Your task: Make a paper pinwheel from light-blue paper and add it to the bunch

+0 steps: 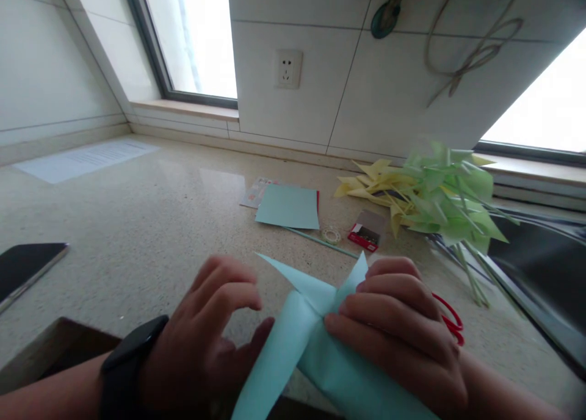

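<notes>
daylight from blown-out windows (192, 35) | soft blur | edges warped

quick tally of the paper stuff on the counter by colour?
Light blue, the folded piece under both hands and the flat sheet: 2
Yellow, one pile of pinwheels, single pieces too tangled to count: 1
Green, one pile of pinwheels, likewise uncountable: 1
White, the printed sheet: 1
Total: 5
</notes>
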A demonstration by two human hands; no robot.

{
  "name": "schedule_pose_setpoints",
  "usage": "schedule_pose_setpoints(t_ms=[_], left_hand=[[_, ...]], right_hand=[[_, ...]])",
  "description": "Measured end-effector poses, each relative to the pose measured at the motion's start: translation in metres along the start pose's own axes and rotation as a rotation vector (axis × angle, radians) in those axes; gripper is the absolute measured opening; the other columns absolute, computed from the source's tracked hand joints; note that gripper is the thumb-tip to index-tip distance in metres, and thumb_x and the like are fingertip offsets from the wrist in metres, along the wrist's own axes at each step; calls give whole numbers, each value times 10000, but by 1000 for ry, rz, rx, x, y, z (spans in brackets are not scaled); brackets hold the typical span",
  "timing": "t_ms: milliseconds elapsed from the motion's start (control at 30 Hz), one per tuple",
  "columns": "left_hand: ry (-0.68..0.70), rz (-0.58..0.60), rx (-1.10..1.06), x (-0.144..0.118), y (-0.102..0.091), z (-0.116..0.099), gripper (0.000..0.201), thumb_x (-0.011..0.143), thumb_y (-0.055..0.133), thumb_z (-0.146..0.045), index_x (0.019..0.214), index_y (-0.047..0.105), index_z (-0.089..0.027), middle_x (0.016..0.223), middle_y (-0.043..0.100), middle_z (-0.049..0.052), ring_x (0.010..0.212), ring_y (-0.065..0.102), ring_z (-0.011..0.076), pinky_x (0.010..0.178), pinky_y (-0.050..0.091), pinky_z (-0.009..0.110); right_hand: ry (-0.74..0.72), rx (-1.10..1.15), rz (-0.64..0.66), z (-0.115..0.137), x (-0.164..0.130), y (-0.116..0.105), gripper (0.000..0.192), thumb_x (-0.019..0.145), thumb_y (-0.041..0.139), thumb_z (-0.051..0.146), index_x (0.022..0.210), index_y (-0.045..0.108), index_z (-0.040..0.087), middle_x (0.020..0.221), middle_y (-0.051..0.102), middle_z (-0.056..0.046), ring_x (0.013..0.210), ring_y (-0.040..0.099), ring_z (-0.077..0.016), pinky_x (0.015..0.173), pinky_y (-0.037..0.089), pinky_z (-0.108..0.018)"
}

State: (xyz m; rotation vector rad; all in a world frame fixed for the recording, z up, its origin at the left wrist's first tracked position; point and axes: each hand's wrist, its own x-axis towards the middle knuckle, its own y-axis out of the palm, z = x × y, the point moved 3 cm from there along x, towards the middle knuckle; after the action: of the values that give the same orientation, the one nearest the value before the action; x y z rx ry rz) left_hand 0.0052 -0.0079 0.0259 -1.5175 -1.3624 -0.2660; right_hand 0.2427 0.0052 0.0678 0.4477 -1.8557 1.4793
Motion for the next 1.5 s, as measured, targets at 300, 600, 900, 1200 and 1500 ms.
schedule_pose_setpoints(t_ms=[300,600,900,1200,1500], left_hand=[[-907,357,-1010,10,40,18,348,925,585,-485,841,657,-155,764,574,8,676,504,136,617,433,238],[-935,371,-1261,20,63,26,380,751,854,-396,995,727,-133,942,692,59,803,609,154,734,484,243],[-955,329,-1328,18,63,34,314,783,843,-335,1015,743,-148,899,741,54,783,675,170,789,514,281],[-1017,196,-1290,15,60,39,241,832,802,-315,982,744,-135,909,757,64,784,679,166,783,507,282],[-1033,73,-1215,16,57,41,291,801,818,-345,986,732,-138,898,725,46,746,631,139,706,475,263]], right_hand=[[-175,-170,-78,-7,0,5,191,882,573,110,937,752,152,851,699,-16,791,508,-188,712,464,-396],[-250,-280,-67,-13,2,14,250,917,537,117,880,768,204,856,680,-12,763,506,-168,710,428,-367],[-199,-258,-2,-21,-2,27,162,892,633,119,948,760,203,907,664,-17,810,508,-171,762,446,-360],[-21,-217,44,-32,-9,25,361,868,696,108,1190,706,272,1036,648,-30,948,498,-212,827,414,-397],[871,563,-42,-66,-21,35,107,966,564,229,1066,594,208,889,614,-28,759,582,-157,663,503,-298]])
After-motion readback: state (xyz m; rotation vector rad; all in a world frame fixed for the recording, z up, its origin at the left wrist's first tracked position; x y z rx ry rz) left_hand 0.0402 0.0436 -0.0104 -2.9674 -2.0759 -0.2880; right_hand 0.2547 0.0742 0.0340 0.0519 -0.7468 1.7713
